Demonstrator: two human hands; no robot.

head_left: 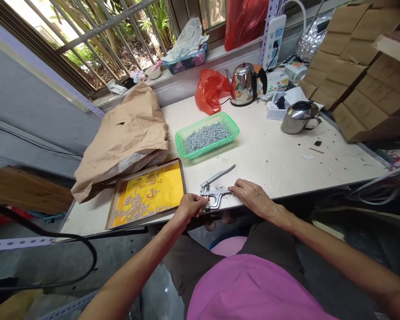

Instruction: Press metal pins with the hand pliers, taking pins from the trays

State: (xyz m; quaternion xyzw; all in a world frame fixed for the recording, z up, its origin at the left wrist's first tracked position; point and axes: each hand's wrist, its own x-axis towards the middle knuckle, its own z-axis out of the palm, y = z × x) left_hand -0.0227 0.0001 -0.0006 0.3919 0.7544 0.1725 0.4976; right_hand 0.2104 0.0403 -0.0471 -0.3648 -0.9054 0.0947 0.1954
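Observation:
A pair of silver hand pliers (216,194) with a spring by its jaws lies at the table's front edge, its handles spread apart. My right hand (253,198) has its fingertips closed on the end of the near handle. At the jaw end, my left hand (190,206) is pinched together; a bit of red shows at its fingertips, but the small piece there is too small to name. Left of that hand is a shallow tray (182,180) with a yellow lining and many small silver metal pins (135,205). A green plastic basket (206,152) beyond the pliers holds a heap of small silver metal pieces (206,137).
A crumpled brown paper bag (126,129) lies behind the tray. Towards the back are a red plastic bag (210,91), a steel kettle (243,84) and a small steel pot (296,119). Cardboard boxes (370,75) stand at the right. Small scraps dot the white table (253,151).

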